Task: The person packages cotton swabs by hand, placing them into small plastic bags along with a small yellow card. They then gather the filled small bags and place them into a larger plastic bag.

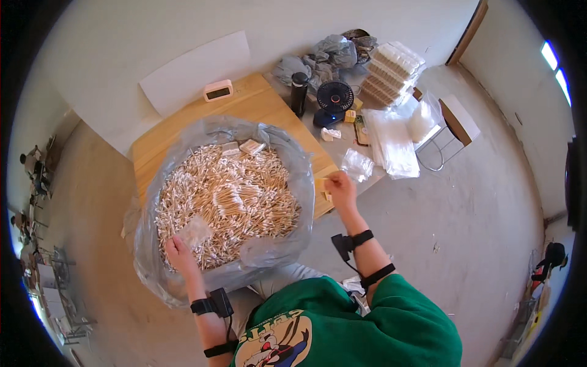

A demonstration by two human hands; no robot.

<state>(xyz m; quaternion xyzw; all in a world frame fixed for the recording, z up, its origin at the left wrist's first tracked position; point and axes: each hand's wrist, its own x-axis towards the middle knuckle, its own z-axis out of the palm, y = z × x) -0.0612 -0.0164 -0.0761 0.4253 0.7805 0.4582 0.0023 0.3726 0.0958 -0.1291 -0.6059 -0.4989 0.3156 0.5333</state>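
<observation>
A large grey plastic bag (299, 160) lies open in front of me, full of loose cotton swabs (229, 199) with pale wooden sticks. Over the near left part of the heap, my left hand (181, 254) pinches a small clear plastic bag (195, 232). Two small packs of swabs (252, 147) rest on the far side of the heap. My right hand (342, 188) is at the table's right edge with its fingers closed, beside a small yellow slip (321, 185). Whether that slip is between the fingertips is too small to tell.
The wooden table (269, 101) bears a pink-framed clock (218, 90). To its right are a black bottle (298, 93), a small fan (334, 101), clear bags (391, 144) and stacked swab packs (394, 73). A stool (437, 153) with a carton (460, 119) stands beyond.
</observation>
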